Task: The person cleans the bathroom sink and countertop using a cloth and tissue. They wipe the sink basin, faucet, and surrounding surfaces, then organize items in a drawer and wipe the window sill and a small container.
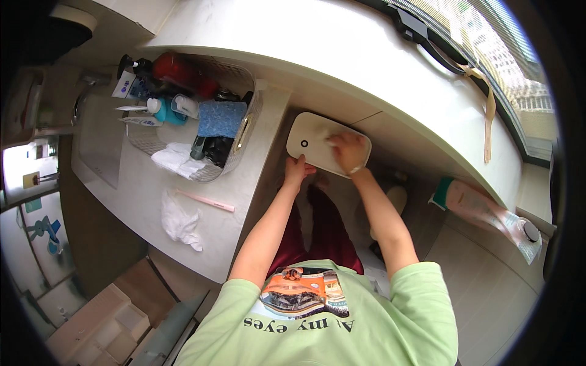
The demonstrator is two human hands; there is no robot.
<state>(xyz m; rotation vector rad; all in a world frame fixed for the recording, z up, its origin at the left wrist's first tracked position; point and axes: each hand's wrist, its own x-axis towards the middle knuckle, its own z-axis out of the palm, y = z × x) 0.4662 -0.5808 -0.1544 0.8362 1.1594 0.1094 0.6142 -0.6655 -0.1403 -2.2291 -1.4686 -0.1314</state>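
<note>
A white rectangular lid or box top (316, 130) with rounded corners and a small black ring lies in front of me, low between the counter and the wall. My left hand (296, 171) touches its near edge, the thumb against the rim and the fingers apart just below. Over the right part of the white top is my right hand (346, 148), blurred by motion and bent downward. Something pale shows at its fingertips, too blurred to name. What lies beneath the white top is hidden.
On the left counter (219, 233) stands a clear plastic basket (233, 160) with bottles, tubes and a blue sponge (222, 119). A pink-handled stick (206, 200) and crumpled white tissue (181, 219) lie nearer. A sink (98, 142) is beyond; a wipes pack (476, 201) is right.
</note>
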